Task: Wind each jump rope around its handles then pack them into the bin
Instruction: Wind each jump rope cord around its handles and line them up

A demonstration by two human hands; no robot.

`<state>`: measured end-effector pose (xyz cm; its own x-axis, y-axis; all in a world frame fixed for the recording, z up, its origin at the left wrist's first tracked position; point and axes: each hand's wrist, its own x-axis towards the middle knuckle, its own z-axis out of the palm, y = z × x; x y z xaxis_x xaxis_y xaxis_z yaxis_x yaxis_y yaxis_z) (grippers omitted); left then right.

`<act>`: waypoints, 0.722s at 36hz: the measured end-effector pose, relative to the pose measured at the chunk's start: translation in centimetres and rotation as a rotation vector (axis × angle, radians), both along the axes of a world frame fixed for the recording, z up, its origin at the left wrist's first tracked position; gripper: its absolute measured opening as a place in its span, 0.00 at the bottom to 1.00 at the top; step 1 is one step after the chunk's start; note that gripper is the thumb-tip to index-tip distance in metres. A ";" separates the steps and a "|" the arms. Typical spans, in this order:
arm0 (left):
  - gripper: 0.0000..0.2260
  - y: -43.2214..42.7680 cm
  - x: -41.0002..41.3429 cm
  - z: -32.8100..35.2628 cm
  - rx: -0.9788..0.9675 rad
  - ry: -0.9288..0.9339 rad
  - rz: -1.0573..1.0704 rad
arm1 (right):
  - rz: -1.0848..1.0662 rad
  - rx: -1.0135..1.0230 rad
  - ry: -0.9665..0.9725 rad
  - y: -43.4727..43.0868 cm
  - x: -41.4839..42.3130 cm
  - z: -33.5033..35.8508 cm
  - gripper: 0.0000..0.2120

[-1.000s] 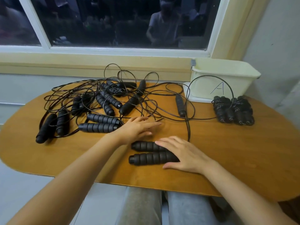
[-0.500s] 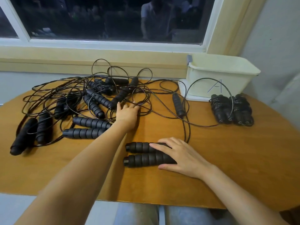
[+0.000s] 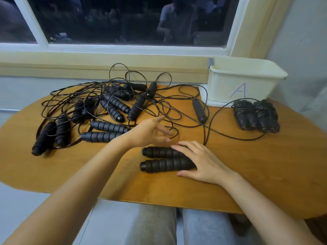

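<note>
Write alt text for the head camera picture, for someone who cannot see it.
A person's right hand rests flat on two black jump-rope handles lying side by side on a wooden table, the left hand open beside a tangle of unwound ropes. Two wound ropes lie in front of a cream bin marked A.

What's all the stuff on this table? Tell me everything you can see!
table: one, orange-brown wood, fills the middle.
bin: one, cream, far right corner, marked A.
wound ropes: two bundles, black, just in front of the bin.
tangled ropes: one pile, too knotted to count, black, far left.
handle pair: two, black, side by side near the front.
window: one, white frame, dark glass, behind the table.
left hand: fingers spread, over loose cord.
right hand: flat on the handle pair.
</note>
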<state>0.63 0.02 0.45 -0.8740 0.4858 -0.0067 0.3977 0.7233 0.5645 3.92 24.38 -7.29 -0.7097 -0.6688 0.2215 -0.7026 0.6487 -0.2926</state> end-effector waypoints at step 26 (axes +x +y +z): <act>0.23 -1.6 6.8 -6.8 -0.087 0.259 -0.075 | -0.170 -0.114 -0.031 3.7 0.4 0.2 0.04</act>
